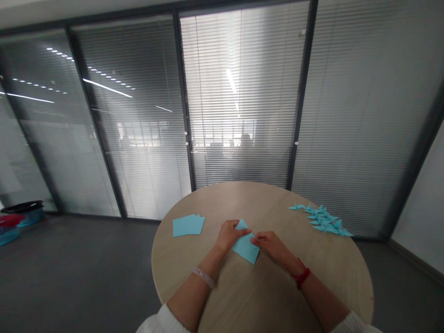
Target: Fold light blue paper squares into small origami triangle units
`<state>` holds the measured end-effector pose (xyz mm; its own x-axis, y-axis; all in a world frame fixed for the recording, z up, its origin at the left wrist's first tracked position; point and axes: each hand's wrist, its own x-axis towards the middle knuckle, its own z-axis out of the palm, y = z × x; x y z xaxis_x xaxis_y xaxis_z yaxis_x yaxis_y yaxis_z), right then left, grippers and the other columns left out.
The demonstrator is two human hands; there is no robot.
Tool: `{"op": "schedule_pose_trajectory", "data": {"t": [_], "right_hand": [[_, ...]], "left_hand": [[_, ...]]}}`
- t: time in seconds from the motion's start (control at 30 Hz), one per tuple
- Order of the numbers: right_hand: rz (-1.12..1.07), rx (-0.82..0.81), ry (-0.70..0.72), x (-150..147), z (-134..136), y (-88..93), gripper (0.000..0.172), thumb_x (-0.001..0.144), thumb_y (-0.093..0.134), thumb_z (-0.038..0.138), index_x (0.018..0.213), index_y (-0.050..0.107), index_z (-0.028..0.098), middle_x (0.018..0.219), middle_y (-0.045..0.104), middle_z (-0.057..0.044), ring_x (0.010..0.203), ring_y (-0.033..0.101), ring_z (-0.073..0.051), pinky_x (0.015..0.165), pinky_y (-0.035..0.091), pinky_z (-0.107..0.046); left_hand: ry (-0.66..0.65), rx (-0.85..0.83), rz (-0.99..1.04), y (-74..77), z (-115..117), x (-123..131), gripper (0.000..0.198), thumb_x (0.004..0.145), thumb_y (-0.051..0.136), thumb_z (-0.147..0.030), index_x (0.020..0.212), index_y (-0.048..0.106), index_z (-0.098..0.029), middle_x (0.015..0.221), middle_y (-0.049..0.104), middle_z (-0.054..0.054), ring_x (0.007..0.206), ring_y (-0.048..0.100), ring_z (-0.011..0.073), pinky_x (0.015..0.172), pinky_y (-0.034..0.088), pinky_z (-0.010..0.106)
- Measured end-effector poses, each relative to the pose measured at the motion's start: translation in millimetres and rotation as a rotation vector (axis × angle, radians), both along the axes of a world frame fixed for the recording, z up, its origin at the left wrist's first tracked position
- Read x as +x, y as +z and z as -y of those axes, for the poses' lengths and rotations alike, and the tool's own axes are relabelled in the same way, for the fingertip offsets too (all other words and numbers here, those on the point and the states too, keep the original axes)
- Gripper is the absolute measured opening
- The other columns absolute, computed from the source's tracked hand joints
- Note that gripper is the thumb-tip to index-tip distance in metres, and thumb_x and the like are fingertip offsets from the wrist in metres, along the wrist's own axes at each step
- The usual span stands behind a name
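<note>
A piece of light-blue paper (247,249), partly folded, is held between my two hands just above the middle of the table. My left hand (229,234) grips its upper left side, thumb lying across the front. At its right edge, my right hand (269,241) pinches the paper between thumb and fingers. Left of my hands lies a small stack of light-blue paper sheets (188,225), slightly fanned. Over on the right, several folded light-blue paper cranes (324,219) sit clustered in a slanting row.
The round wooden table (239,196) carries all the paper. Behind it stands a glass partition with blinds (243,92) in dark frames. Tubs with black and red rims (26,210) rest on the grey floor (93,268) at far left.
</note>
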<state>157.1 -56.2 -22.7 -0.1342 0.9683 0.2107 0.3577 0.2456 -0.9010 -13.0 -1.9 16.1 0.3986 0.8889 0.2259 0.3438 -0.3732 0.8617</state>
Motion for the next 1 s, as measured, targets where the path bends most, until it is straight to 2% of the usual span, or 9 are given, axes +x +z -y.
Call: {"op": "schedule_pose_trajectory", "data": {"t": [0.23, 0.3, 0.4, 0.53, 0.83, 1.0], "right_hand": [[0.01, 0.02, 0.023, 4.1, 1.5, 3.0, 0.048, 0.071, 0.056, 0.059, 0.053, 0.051, 0.015, 0.051, 0.036, 0.005, 0.051, 0.031, -0.009, 0.049, 0.022, -0.022], [0.006, 0.024, 0.036, 5.4, 1.0, 3.2, 0.048, 0.071, 0.057, 0.059, 0.052, 0.051, 0.014, 0.05, 0.035, 0.005, 0.051, 0.03, -0.009, 0.048, 0.021, -0.022], [0.017, 0.034, 0.046, 5.9, 0.5, 1.9, 0.048, 0.072, 0.057, 0.058, 0.053, 0.052, 0.014, 0.051, 0.036, 0.005, 0.051, 0.031, -0.009, 0.049, 0.022, -0.022], [0.048, 0.041, 0.06, 4.4, 0.4, 0.6, 0.049, 0.073, 0.056, 0.059, 0.054, 0.054, 0.014, 0.051, 0.036, 0.005, 0.051, 0.032, -0.009, 0.049, 0.024, -0.021], [0.097, 0.042, 0.027, -0.5, 3.4, 3.4, 0.045, 0.078, 0.05, 0.053, 0.055, 0.05, 0.015, 0.052, 0.033, 0.005, 0.051, 0.03, -0.009, 0.048, 0.022, -0.021], [0.137, 0.113, 0.01, -0.2, 3.0, 3.8, 0.042, 0.079, 0.049, 0.049, 0.054, 0.05, 0.015, 0.054, 0.033, 0.004, 0.052, 0.031, -0.009, 0.05, 0.022, -0.022]], "left_hand": [[-0.005, -0.05, 0.017, -3.0, -4.4, -0.1, 0.046, 0.05, 0.071, -0.054, 0.047, 0.046, -0.015, 0.046, 0.033, -0.007, 0.045, 0.029, 0.0059, 0.044, 0.02, 0.021], [-0.037, -0.097, 0.055, -4.9, -5.6, -0.1, 0.044, 0.05, 0.072, -0.053, 0.05, 0.051, -0.015, 0.047, 0.039, -0.006, 0.045, 0.033, 0.0064, 0.044, 0.024, 0.021], [-0.113, -0.141, 0.124, -7.2, -6.4, -0.4, 0.039, 0.05, 0.074, -0.048, 0.064, 0.062, -0.013, 0.055, 0.052, -0.003, 0.049, 0.044, 0.009, 0.048, 0.033, 0.021], [-0.113, -0.092, 0.096, -9.1, -7.2, -1.3, 0.039, 0.051, 0.076, -0.043, 0.073, 0.067, -0.013, 0.062, 0.06, 0.0, 0.054, 0.05, 0.011, 0.052, 0.038, 0.021], [-0.087, -0.007, -0.012, -3.4, -2.4, -2.3, 0.027, 0.055, 0.073, -0.036, 0.072, 0.068, -0.015, 0.059, 0.058, -0.002, 0.055, 0.05, 0.0104, 0.053, 0.037, 0.02], [-0.088, 0.0, 0.03, -2.6, -0.9, -1.9, 0.031, 0.056, 0.073, -0.037, 0.075, 0.067, -0.014, 0.058, 0.054, -0.004, 0.054, 0.045, 0.0088, 0.051, 0.034, 0.019]]}}
